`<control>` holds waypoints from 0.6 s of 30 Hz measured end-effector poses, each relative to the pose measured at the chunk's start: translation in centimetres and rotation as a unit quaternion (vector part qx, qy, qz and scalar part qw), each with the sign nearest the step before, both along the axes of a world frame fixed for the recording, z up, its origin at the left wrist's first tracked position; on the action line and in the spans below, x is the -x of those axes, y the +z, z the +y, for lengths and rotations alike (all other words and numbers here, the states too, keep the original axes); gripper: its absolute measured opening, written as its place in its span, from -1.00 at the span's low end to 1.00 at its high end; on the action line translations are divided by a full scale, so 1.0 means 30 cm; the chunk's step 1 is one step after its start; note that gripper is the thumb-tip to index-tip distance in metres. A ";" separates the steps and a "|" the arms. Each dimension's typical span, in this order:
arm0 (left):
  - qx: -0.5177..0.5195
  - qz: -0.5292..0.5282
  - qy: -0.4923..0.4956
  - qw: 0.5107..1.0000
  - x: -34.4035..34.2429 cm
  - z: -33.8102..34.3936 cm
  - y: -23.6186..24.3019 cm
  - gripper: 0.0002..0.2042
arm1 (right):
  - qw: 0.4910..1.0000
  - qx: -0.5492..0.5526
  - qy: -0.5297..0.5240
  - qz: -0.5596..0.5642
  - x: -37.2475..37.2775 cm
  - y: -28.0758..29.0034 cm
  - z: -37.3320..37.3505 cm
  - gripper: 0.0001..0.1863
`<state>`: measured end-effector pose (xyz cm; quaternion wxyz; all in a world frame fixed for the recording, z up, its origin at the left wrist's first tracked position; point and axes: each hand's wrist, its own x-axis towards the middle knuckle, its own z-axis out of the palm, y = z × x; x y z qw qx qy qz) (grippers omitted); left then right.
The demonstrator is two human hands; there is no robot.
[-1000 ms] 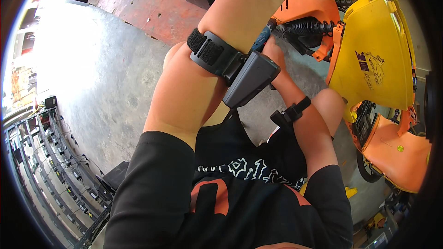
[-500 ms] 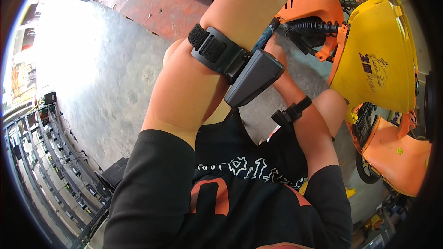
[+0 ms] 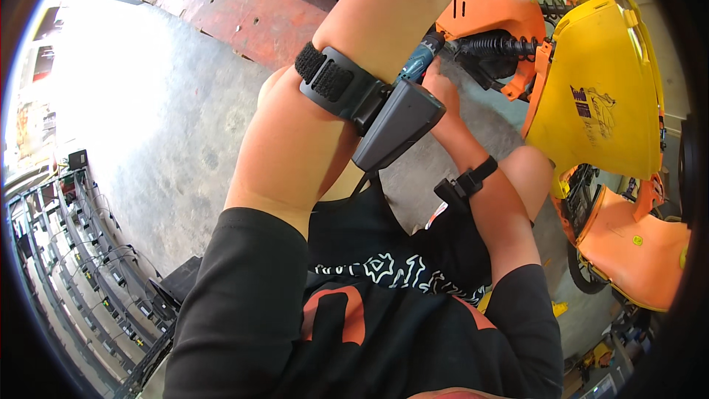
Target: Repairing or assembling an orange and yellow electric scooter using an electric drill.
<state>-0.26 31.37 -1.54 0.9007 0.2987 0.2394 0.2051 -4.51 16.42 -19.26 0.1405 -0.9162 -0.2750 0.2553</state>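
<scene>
Concrete flr point(image 3: 199, 129); drill point(image 3: 418, 61) (R hand point(image 3: 441, 87)).

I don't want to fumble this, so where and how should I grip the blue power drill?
The handle is hidden, so probably the blue body of the power drill, behind its dark nose, from your right side: the nose points forward and right, away from you, while your left forearm blocks the left. Your right hand is beside it.
</scene>
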 end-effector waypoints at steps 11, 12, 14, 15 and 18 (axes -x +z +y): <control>-0.001 -0.035 -0.053 0.998 0.034 0.038 0.021 -0.93 | 0.858 -0.311 -0.076 0.401 -0.077 0.216 -0.199 -0.38; 0.019 -0.012 -0.023 0.999 0.036 0.038 0.033 -0.93 | 0.860 -0.319 -0.081 0.389 -0.083 0.270 -0.245 -0.38; -0.011 -0.010 0.036 0.999 0.044 0.034 0.054 -0.92 | 0.678 -0.520 -0.114 0.506 -0.092 0.372 -0.344 -0.29; -0.040 -0.025 0.057 0.997 0.050 0.030 0.062 -0.90 | 0.682 -0.529 -0.115 0.492 -0.103 0.411 -0.379 -0.29; -0.063 -0.025 0.069 0.995 0.053 -0.006 0.076 -0.89 | 0.634 -0.610 -0.088 0.466 -0.128 0.490 -0.489 -0.20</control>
